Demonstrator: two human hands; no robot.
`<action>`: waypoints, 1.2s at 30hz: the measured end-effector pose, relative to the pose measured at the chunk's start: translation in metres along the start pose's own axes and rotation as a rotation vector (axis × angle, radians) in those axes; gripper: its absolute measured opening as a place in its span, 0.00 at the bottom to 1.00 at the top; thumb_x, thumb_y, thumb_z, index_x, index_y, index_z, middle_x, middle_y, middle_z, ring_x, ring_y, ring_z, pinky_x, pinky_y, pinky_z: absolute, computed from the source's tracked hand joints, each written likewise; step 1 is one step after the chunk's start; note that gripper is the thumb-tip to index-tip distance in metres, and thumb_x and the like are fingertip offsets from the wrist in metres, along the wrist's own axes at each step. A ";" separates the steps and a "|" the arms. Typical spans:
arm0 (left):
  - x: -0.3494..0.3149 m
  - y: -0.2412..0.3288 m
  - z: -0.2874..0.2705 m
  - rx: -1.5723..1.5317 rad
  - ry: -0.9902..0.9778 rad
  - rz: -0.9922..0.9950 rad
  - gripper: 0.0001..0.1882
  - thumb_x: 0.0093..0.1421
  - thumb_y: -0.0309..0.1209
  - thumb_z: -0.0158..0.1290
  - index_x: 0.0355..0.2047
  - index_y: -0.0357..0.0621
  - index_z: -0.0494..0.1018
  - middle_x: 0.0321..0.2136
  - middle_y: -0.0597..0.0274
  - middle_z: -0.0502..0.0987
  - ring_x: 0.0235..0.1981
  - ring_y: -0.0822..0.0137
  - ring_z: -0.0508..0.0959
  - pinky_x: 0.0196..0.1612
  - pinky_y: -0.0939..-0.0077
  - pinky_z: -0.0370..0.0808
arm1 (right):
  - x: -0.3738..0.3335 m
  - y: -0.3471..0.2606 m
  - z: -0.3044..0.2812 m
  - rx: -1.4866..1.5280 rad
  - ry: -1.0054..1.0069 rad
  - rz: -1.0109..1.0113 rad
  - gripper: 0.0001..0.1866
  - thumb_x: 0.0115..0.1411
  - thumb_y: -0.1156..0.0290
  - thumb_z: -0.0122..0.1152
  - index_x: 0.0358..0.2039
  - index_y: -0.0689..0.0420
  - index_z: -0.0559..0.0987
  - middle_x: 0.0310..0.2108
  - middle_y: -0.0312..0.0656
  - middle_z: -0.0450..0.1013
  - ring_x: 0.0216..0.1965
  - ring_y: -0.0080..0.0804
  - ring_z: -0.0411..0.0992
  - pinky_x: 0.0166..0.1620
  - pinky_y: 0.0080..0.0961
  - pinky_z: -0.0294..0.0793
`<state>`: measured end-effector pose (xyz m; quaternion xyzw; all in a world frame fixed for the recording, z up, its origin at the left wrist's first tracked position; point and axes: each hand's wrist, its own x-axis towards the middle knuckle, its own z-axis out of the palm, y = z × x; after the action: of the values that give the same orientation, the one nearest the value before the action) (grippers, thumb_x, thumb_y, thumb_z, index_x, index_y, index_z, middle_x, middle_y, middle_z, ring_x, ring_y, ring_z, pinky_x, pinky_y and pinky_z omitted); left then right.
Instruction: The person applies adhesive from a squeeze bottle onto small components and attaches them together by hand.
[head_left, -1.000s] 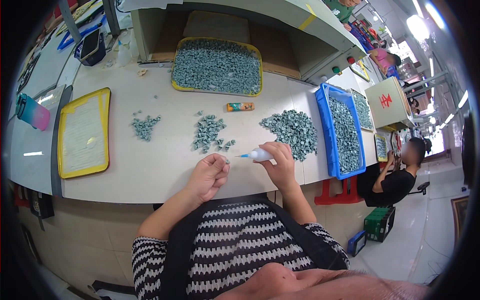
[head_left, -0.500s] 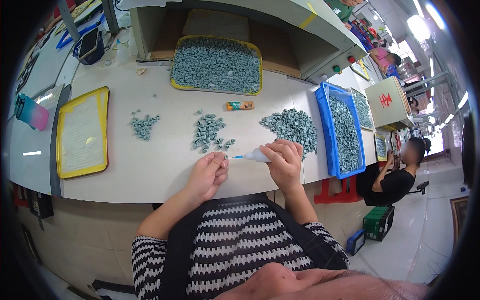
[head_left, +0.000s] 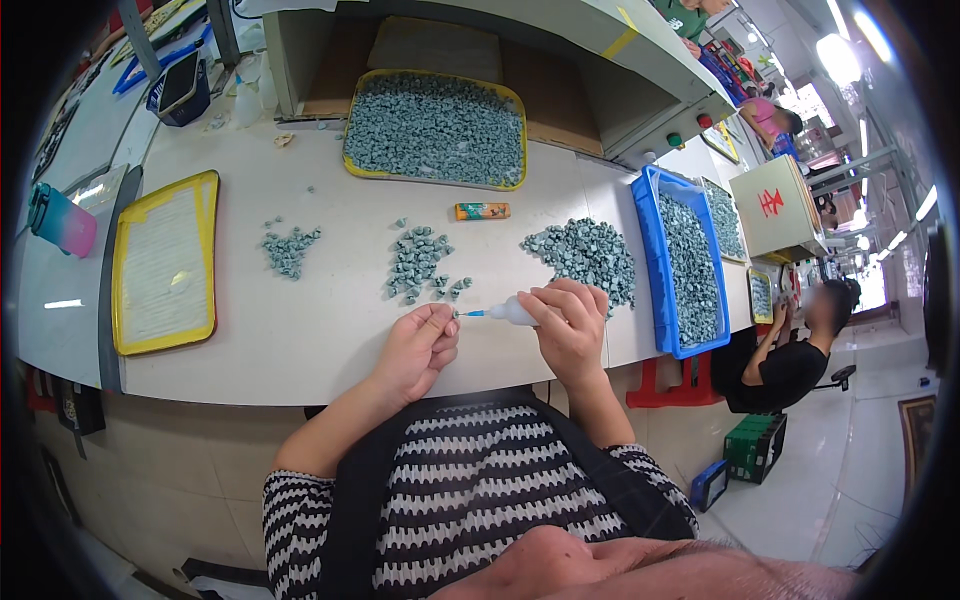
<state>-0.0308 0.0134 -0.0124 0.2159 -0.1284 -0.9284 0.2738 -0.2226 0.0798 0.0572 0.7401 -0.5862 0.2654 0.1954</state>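
My right hand [head_left: 570, 325] is closed around a white squeeze bottle [head_left: 515, 310] with a blue-based needle tip [head_left: 474, 314] that points left. The needle reaches the fingertips of my left hand [head_left: 418, 348], which pinches a small grey-green piece [head_left: 453, 313], mostly hidden by the fingers. Just beyond my left hand lies a loose group of small grey-green pieces [head_left: 416, 262]. A bigger heap of the same pieces [head_left: 585, 258] is behind my right hand, and a smaller cluster [head_left: 289, 252] lies farther left.
A yellow-rimmed tray [head_left: 520, 150] full of pieces stands at the back, beside an orange tube-shaped item [head_left: 482, 211]. On the right is a blue bin [head_left: 663, 300] of pieces; on the left, a yellow-framed tray [head_left: 208, 260] and a bottle [head_left: 62, 222]. A co-worker [head_left: 800, 345] sits at right.
Both hands hold nearly the same pose, the needle still at my left fingertips. The whole picture has shifted very slightly.
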 end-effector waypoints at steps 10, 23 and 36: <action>0.000 -0.002 -0.002 -0.032 -0.060 -0.038 0.07 0.64 0.31 0.43 0.30 0.42 0.63 0.23 0.68 0.66 0.18 0.81 0.57 0.17 0.88 0.53 | -0.013 0.001 0.017 0.453 0.015 0.502 0.18 0.45 0.82 0.64 0.38 0.58 0.74 0.36 0.40 0.74 0.39 0.30 0.71 0.46 0.25 0.67; -0.002 -0.005 0.004 -0.069 -0.043 -0.136 0.08 0.65 0.35 0.41 0.31 0.45 0.63 0.22 0.70 0.61 0.18 0.80 0.55 0.16 0.89 0.51 | -0.036 0.033 0.024 0.457 -0.044 0.677 0.12 0.51 0.79 0.58 0.38 0.61 0.74 0.35 0.41 0.74 0.35 0.30 0.72 0.40 0.23 0.70; -0.002 -0.004 0.005 -0.046 -0.046 -0.153 0.06 0.65 0.31 0.41 0.32 0.44 0.63 0.22 0.69 0.62 0.19 0.79 0.56 0.17 0.88 0.52 | -0.053 0.065 0.014 -0.070 -0.249 0.624 0.08 0.48 0.71 0.62 0.30 0.56 0.76 0.29 0.40 0.72 0.35 0.38 0.69 0.40 0.34 0.63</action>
<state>-0.0330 0.0181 -0.0089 0.1973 -0.0966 -0.9540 0.2040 -0.2927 0.0966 0.0118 0.5446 -0.8126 0.1998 0.0568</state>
